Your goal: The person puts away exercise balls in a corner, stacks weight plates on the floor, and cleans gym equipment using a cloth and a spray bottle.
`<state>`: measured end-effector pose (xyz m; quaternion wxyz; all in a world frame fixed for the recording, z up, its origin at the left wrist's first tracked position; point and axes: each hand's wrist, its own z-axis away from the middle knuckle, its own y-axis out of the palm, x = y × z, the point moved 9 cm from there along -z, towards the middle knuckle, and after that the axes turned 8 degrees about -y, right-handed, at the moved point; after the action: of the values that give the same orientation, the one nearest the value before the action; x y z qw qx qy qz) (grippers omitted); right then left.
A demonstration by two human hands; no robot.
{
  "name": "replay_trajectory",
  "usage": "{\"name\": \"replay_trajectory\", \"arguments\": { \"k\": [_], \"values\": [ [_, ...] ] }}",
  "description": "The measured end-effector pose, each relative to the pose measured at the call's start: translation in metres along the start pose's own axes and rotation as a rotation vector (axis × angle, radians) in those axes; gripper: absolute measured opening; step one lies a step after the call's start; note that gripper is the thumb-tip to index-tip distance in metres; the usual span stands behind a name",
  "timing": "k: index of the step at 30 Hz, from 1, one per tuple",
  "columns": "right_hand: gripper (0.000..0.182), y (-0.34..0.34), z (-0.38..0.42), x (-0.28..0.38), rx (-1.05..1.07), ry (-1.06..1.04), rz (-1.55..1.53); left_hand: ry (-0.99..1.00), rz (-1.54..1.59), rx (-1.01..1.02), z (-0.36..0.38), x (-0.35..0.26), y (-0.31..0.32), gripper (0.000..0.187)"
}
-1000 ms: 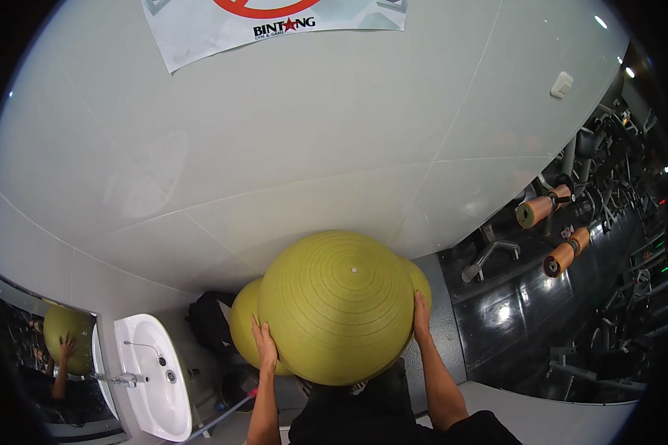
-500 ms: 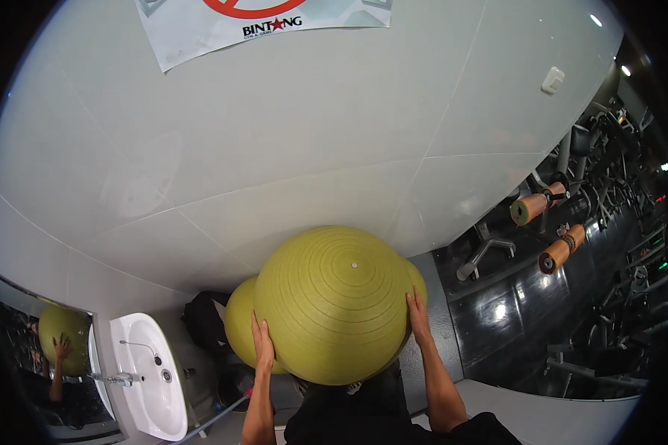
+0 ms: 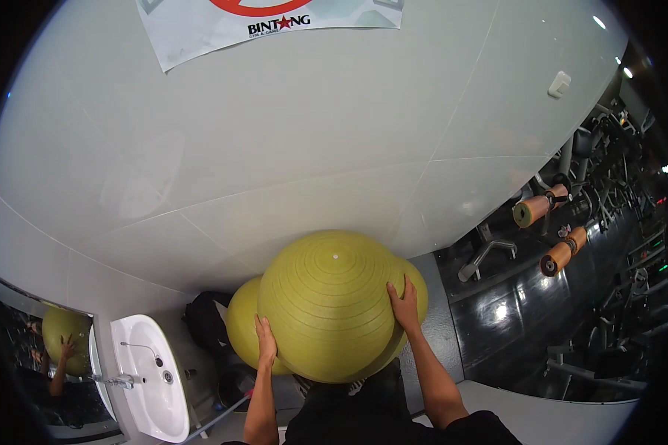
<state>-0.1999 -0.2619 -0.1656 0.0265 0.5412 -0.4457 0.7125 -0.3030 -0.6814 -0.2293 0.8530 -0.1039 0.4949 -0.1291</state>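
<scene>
A large yellow-green exercise ball (image 3: 330, 319) with ridged rings and a small white plug near its top fills the lower middle of the view. My left hand (image 3: 266, 341) lies against its left side, fingers extended upward. On its right side rests my right hand (image 3: 404, 302), thumb and fingers spread over the surface. Behind and below it, a second yellow-green ball (image 3: 242, 322) shows at the left and right, its middle hidden by the upper ball.
A pale wall (image 3: 289, 133) with a poster (image 3: 200, 37) rises ahead. At the left are a white sink (image 3: 154, 378) and a mirror (image 3: 22, 334). A black bag (image 3: 206, 320) lies beside the balls. Gym equipment with orange rollers (image 3: 564, 251) stands right.
My right hand has moved left and inward onto the ball's surface. The upper ball has turned, so its white plug sits further left and slightly higher.
</scene>
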Motion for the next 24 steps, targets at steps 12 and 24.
{"name": "replay_trajectory", "arguments": {
  "k": [12,24],
  "values": [
    [0.083,-0.004,-0.004,-0.003,0.048,0.066,-0.027,-0.058,-0.005,-0.009,-0.005,-0.005,0.004,0.071],
    [0.063,-0.027,-0.002,0.038,0.037,-0.107,-0.003,0.070,-0.008,-0.064,0.032,-0.064,-0.010,0.060]
  ]
}}
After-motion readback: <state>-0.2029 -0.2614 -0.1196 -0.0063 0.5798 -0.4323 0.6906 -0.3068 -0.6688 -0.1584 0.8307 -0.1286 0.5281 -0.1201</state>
